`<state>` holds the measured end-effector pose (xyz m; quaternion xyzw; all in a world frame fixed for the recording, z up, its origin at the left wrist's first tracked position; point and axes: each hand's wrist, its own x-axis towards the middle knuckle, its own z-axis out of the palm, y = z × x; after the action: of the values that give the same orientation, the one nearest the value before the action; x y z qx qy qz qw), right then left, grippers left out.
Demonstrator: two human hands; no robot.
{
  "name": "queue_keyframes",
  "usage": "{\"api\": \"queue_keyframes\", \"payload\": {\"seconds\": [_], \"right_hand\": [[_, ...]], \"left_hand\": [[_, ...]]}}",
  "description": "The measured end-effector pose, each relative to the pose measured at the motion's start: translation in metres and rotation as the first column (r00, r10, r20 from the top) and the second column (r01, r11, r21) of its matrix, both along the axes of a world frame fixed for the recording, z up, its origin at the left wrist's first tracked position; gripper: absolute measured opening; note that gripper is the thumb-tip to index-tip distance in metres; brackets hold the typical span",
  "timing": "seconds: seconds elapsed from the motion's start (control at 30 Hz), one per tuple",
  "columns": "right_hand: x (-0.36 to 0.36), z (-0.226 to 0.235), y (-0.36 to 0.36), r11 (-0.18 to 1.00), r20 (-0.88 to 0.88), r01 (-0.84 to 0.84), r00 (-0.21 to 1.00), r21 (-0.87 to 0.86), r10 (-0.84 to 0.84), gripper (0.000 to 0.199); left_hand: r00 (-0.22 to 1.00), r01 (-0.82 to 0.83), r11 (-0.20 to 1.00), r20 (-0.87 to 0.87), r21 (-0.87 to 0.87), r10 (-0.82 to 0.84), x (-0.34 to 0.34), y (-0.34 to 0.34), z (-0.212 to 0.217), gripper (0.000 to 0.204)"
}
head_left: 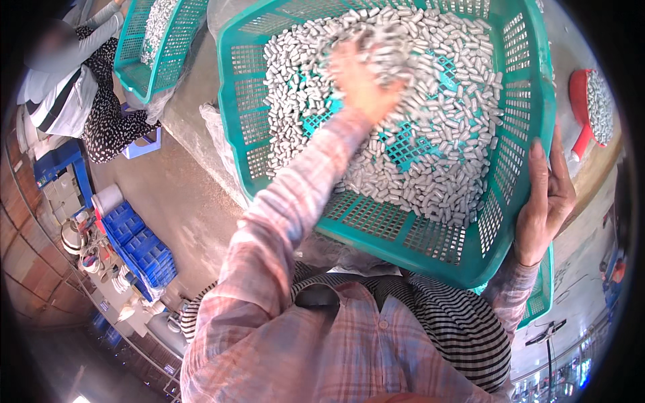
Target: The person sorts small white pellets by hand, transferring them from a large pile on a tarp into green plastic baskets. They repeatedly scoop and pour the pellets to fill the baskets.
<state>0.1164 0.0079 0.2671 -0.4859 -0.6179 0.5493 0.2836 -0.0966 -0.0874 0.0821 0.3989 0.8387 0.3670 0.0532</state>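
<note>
A green plastic basket (232, 127) with slotted walls fills the upper middle, tilted before my body. Many small grey, short rod-like pieces (430, 195) lie spread over its bottom, with the green mesh showing through in patches. My left hand (366, 84) reaches in among them at the far middle of the basket. Motion smears its fingers and the pieces around them, so their grip is unclear. Against the basket's right wall, my right hand (545, 201) holds the rim from outside, with its fingers pointing away from me.
Another green basket (181, 54) with similar pieces stands at the upper left, near a seated person (74, 87). A red scoop-like container (579, 101) full of pieces sits at the right. Blue crates (138, 245) are on the floor at left. Part of a green basket (539, 295) shows beneath my right forearm.
</note>
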Motion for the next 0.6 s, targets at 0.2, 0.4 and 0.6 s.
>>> {"api": "queue_keyframes", "payload": {"seconds": [0.2,0.4,0.6], "right_hand": [[-0.003,0.004,0.007,1.0,0.001,0.01,1.0,0.021,-0.01,0.043],[0.014,-0.008,0.013,0.998,0.004,0.017,1.0,-0.066,-0.017,0.045],[0.0,-0.004,0.011,1.0,-0.013,-0.015,1.0,-0.012,0.015,0.046]], "left_hand": [[0.591,0.797,0.602,0.138,0.052,-0.795,0.094,-0.026,0.057,0.068],[0.751,0.47,0.633,-0.098,-0.615,-0.653,-0.07,-0.149,-0.007,0.071],[0.987,-0.086,0.978,-0.115,0.192,0.11,-0.093,-0.011,-0.025,0.045]]}}
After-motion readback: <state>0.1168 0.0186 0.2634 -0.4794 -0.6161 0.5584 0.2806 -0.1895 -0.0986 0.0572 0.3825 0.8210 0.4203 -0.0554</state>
